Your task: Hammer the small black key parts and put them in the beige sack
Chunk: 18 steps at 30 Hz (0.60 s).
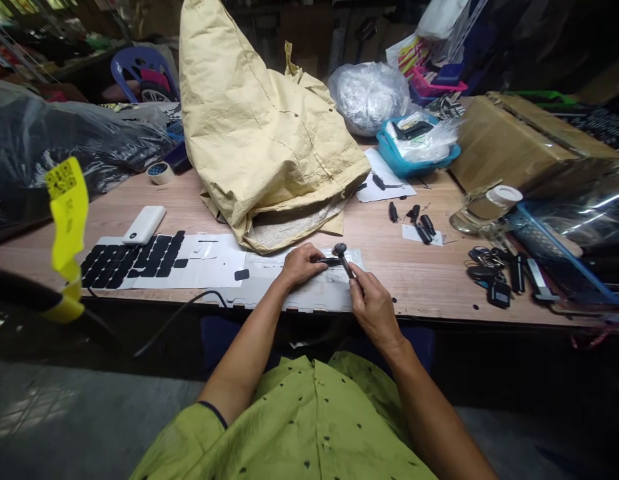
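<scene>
My right hand (373,301) grips the dark handle of a small hammer (340,250), whose rounded head is up over the work spot. My left hand (300,264) is closed at the fingertips on a slim black part (330,261), which lies low over the board close to the hammer head. Below both hands is a pale board (316,298) along the table's front edge. What the part is exactly is too small to make out. Left of the hands, a white sheet (224,263) bears rows of black rounded stickers (156,257).
A big tan sack (269,133) stands just behind the hands. To the right lie several black pieces (424,227), keys (489,263), a jar (482,210) and a carton (519,147). A white power bank (144,225) and tape roll (160,173) sit left. A black cable (189,308) crosses the front edge.
</scene>
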{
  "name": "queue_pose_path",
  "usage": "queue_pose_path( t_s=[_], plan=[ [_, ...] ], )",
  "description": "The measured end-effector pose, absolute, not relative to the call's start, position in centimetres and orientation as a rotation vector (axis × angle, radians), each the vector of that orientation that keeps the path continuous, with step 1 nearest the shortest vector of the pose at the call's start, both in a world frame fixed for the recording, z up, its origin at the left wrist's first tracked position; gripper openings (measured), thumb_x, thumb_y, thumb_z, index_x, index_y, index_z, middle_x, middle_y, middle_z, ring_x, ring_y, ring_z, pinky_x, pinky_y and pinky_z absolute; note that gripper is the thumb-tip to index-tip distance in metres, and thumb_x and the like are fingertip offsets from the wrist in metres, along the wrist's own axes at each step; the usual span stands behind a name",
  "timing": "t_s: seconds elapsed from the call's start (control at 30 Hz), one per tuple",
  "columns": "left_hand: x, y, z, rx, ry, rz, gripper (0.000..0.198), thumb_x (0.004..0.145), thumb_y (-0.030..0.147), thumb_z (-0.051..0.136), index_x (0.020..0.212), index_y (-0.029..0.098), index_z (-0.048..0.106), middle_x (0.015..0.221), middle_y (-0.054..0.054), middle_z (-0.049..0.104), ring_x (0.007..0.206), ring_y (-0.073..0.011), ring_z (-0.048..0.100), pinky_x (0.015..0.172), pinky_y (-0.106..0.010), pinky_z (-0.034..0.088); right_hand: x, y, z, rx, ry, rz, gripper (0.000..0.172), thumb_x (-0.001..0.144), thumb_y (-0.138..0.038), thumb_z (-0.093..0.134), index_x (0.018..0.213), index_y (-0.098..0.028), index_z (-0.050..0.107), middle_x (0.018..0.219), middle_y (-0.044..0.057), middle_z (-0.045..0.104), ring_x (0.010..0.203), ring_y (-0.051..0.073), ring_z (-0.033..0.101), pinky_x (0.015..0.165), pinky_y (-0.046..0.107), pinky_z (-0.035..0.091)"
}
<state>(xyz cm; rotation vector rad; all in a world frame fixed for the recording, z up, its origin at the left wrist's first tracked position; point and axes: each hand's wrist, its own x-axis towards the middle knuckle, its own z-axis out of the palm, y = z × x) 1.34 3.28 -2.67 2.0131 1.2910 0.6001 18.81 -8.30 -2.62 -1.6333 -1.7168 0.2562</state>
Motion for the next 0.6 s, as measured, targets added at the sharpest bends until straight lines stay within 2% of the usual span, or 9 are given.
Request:
queue_pose_path(
  t_s=[0.17,0.3,0.47,0.6],
  plan=[
    [1.3,3.3,-2.7,2.017,1.289,0.602,0.017,0.077,0.029,0.076,0.092,0.023,0.08,0.085,0.0,0.067,0.081,-0.0165,0.062,0.074,-0.028,0.046,19.3,-8.4,-3.1,-1.647,-1.742,0.259,0.04,0.098,-0.024,0.041,0.128,-0.023,0.067,0.112,0.01,0.074,0.104,0.023,0.068,0.09,0.036,0.056],
    [1.3,3.3,-2.7,2.014,1.29,0.603,0.018,0.077,0.029,0.076,0.093,0.023,0.079,0.086,0.0,0.068,0.08,-0.0162,0.062,0.073,-0.028,0.046,20.8,-7.0,-3.0,-1.771,-1.723,0.117,0.04,0.097,-0.022,0.043,0.128,-0.023,0.067,0.108,0.009,0.072,0.098,0.022,0.066,0.082,0.032,0.052],
    [1.1,3.2,-2.6,2.025,1.292,0.598,0.02,0.078,0.031,0.074,0.096,0.024,0.079,0.089,-0.001,0.069,0.084,-0.0178,0.063,0.076,-0.029,0.048,24.1,-3.5,-2.9,-2.048,-1.733,-0.166,0.036,0.093,-0.02,0.05,0.123,-0.025,0.071,0.091,0.007,0.064,0.078,0.019,0.055,0.061,0.028,0.034],
    [0.8,3.2,-2.7,2.053,1.261,0.606,0.018,0.083,0.033,0.07,0.095,0.023,0.078,0.089,-0.001,0.068,0.083,-0.0175,0.063,0.076,-0.029,0.047,25.4,-1.8,-3.7,-2.11,-1.773,-0.323,0.032,0.094,-0.02,0.049,0.117,-0.022,0.071,0.084,0.007,0.057,0.076,0.019,0.047,0.059,0.029,0.023]
  ],
)
